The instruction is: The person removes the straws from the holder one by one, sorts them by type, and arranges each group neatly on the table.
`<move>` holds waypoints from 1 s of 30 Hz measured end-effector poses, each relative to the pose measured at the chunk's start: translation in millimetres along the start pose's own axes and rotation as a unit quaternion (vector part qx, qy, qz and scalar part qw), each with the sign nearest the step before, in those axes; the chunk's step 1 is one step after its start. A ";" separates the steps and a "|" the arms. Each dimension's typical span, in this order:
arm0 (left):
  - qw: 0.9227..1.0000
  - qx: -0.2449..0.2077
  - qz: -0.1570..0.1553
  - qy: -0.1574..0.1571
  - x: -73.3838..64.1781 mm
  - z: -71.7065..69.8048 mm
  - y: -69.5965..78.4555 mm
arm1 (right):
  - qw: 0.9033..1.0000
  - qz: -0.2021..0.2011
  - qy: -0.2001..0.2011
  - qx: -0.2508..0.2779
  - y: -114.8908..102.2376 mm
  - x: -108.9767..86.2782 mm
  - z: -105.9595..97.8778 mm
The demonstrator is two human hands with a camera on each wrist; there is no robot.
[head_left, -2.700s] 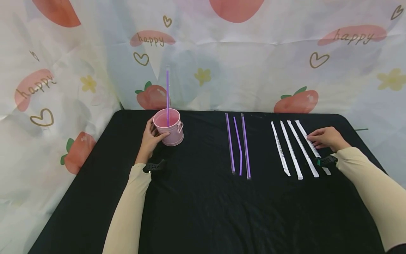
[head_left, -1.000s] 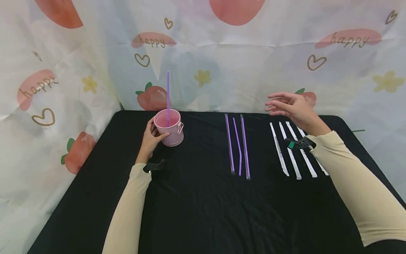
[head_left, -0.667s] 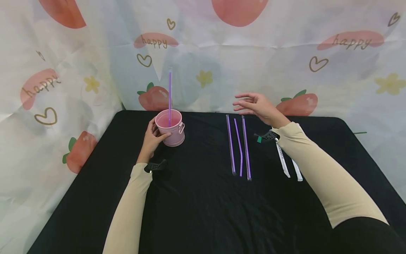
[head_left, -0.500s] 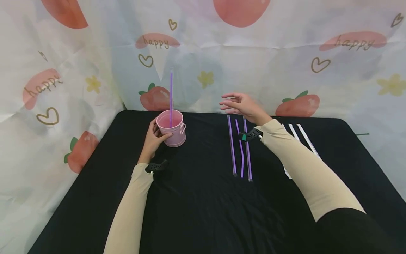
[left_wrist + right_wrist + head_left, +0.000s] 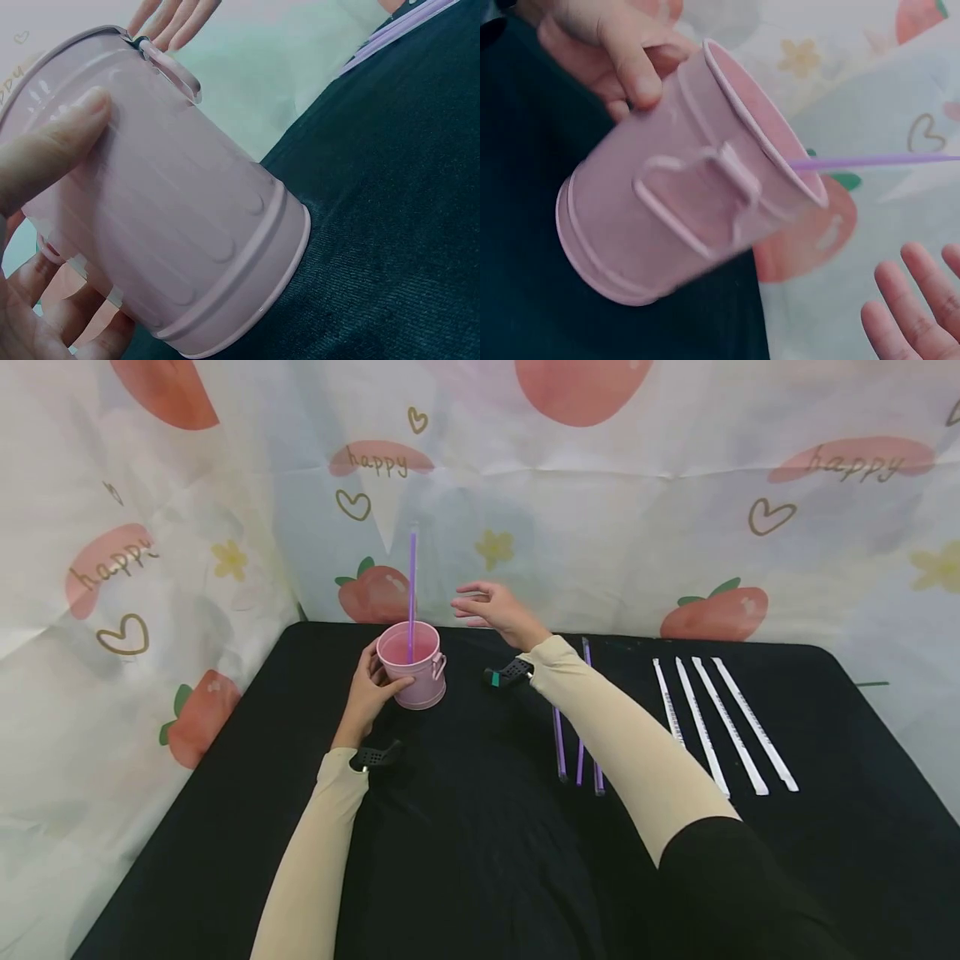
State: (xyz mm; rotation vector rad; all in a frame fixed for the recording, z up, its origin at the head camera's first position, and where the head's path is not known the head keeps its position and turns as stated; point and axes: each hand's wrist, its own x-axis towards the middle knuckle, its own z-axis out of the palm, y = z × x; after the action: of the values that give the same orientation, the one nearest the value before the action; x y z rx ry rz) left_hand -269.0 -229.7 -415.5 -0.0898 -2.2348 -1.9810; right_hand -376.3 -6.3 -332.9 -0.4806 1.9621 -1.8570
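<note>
A pink metal bucket [image 5: 422, 692] with small side handles stands at the left of the black table. My left hand [image 5: 365, 693] holds it from the left side, thumb across its front and the other fingers behind. One purple straw [image 5: 412, 585] in a clear wrapper stands upright in the bucket. To the right of that straw, above the table, my right hand [image 5: 501, 610] hovers with fingers stretched and nothing in them. In the right wrist view its fingers [image 5: 911, 307] point up beside the purple straw.
Several purple straws [image 5: 559, 752] lie in a row mid-table, partly hidden under my right sleeve. Farther right lie several white paper-wrapped straws [image 5: 733, 727]. A printed curtain [image 5: 570, 543] hangs behind the table and along its left side.
My right hand has left the white straws, risen and swept left past the purple ones to near the bucket. My left hand keeps its grip on the bucket; the view has shifted slightly.
</note>
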 end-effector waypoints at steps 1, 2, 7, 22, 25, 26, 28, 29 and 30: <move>1.000 0.001 0.000 0.000 -0.1 0.0 0.5 | 1.000 0.000 0.004 0.002 0.5 3.2 4.8; 1.000 0.001 -0.001 0.000 -0.1 0.0 0.9 | 1.000 0.001 0.009 0.006 1.1 6.6 9.5; 1.000 0.001 0.001 0.002 0.4 -0.8 1.2 | 0.999 -0.008 0.035 0.024 4.0 22.5 30.2; 1.000 0.007 0.008 -0.004 -0.1 0.2 -2.8 | 0.998 -0.011 0.047 0.044 2.6 37.1 67.9; 1.000 0.007 0.007 -0.002 -0.1 0.7 -2.0 | 0.997 -0.016 0.052 0.058 -1.0 37.3 69.4; 1.000 0.007 0.007 -0.002 -0.1 0.8 -1.6 | 0.996 -0.021 0.053 0.064 -2.1 37.2 69.7; 1.000 0.004 0.006 -0.001 0.0 1.1 -1.0 | 0.996 -0.027 0.052 0.071 -3.8 37.0 69.9; 1.000 0.002 0.006 -0.001 0.1 1.1 -0.8 | 0.995 -0.030 0.052 0.075 -4.1 37.2 69.7; 1.000 0.000 0.006 0.000 0.3 1.1 -0.6 | 0.995 -0.034 0.050 0.078 -4.1 37.1 69.5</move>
State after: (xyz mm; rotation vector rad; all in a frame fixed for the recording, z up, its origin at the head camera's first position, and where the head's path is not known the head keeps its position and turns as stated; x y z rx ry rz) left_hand -269.5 -228.7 -416.1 -0.1027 -2.2302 -1.9754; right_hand -373.3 -85.1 -333.4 -0.4203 1.8651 -2.0947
